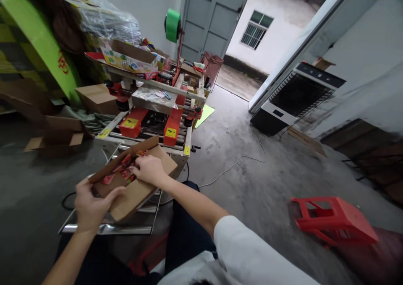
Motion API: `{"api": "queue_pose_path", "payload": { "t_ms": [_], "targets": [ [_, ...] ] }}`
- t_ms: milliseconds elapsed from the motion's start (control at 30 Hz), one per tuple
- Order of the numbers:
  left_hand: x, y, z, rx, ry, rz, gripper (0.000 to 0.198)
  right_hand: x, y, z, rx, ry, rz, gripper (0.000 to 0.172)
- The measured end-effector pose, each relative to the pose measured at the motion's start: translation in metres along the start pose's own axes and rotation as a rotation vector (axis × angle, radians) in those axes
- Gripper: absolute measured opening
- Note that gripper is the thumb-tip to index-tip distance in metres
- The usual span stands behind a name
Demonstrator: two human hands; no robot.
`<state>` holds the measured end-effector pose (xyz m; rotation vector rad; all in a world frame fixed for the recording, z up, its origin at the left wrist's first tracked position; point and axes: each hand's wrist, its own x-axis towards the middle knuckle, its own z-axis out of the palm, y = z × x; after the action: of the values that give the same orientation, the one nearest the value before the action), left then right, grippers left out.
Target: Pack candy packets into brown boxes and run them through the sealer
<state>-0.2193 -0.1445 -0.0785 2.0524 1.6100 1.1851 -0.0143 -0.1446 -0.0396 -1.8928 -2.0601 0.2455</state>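
Note:
An opened brown cardboard box (pixel 138 199) rests at a slant on the roller conveyor in front of me. Small red packets (pixel 126 167) lie inside it, some with yellow on them. My left hand (pixel 92 203) is closed around the box's near left end, thumb over the inner side. Reaching in at the far right part, my right hand (pixel 149 169) has its fingers bent down among the packets. Its fingertips are partly hidden, so whether they pinch a packet does not show.
Beyond the box stands a carton-sealing machine (pixel 151 125) with red side guides and a green tape roll (pixel 173 25). A printed carton (pixel 129 58) sits on top. Loose cartons (pixel 96 98) lie left. At right are a red stool (pixel 340 220), an air cooler (pixel 292 96) and a floor cable (pixel 233 165).

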Motion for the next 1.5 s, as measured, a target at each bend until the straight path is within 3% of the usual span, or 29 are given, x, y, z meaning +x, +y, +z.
{"api": "queue_pose_path", "payload": {
  "t_ms": [133, 267, 333, 433, 533, 667, 767, 900, 1033, 1133, 1200, 1233, 1300, 1400, 1500],
  "targets": [
    [-0.018, 0.009, 0.0, -0.014, 0.087, -0.117, 0.073, 0.0, 0.005, -0.004, 0.073, 0.12, -0.018, 0.038],
    [-0.022, 0.012, 0.0, -0.006, 0.121, -0.113, 0.072, -0.004, 0.005, -0.008, 0.022, 0.312, -0.073, 0.071],
    [-0.02, 0.013, -0.001, 0.015, 0.106, -0.112, 0.071, -0.004, 0.004, -0.01, -0.016, 0.335, -0.128, 0.083],
    [-0.018, 0.016, -0.001, 0.003, 0.102, -0.1, 0.067, -0.005, 0.004, -0.012, -0.038, 0.287, -0.192, 0.074],
    [-0.019, 0.018, -0.001, -0.126, 0.108, -0.001, 0.061, -0.015, 0.013, -0.01, -0.021, 0.217, -0.199, 0.057],
    [-0.021, 0.015, -0.002, -0.115, 0.09, 0.109, 0.04, -0.035, 0.034, -0.004, -0.018, 0.092, -0.241, 0.044],
    [-0.021, 0.014, -0.001, -0.057, 0.076, 0.234, 0.022, -0.035, 0.05, -0.001, 0.014, 0.05, -0.333, 0.04],
    [-0.031, 0.027, 0.006, 0.062, 0.063, 0.333, 0.032, -0.012, 0.07, 0.003, 0.16, 0.053, -0.501, 0.03],
    [-0.042, 0.046, 0.015, 0.237, -0.048, 0.385, 0.036, 0.006, 0.081, 0.009, 0.278, 0.079, -0.626, 0.021],
    [-0.043, 0.057, 0.016, 0.323, -0.141, 0.419, 0.073, 0.015, 0.084, 0.011, 0.306, 0.097, -0.663, 0.021],
    [-0.041, 0.065, 0.018, 0.401, -0.19, 0.393, 0.098, 0.024, 0.087, 0.011, 0.316, 0.108, -0.673, 0.022],
    [-0.04, 0.07, 0.02, 0.438, -0.201, 0.373, 0.101, 0.031, 0.088, 0.012, 0.316, 0.123, -0.673, 0.023],
    [-0.037, 0.081, 0.028, 0.499, -0.182, 0.31, 0.092, 0.045, 0.091, 0.013, 0.311, 0.206, -0.629, 0.026],
    [-0.027, 0.098, 0.047, 0.554, -0.119, 0.195, 0.081, 0.059, 0.095, 0.016, 0.337, 0.417, -0.435, 0.038],
    [-0.008, 0.11, 0.066, 0.574, -0.136, 0.162, 0.079, 0.047, 0.103, 0.024, 0.451, 0.603, -0.259, 0.044]
  ]
}}
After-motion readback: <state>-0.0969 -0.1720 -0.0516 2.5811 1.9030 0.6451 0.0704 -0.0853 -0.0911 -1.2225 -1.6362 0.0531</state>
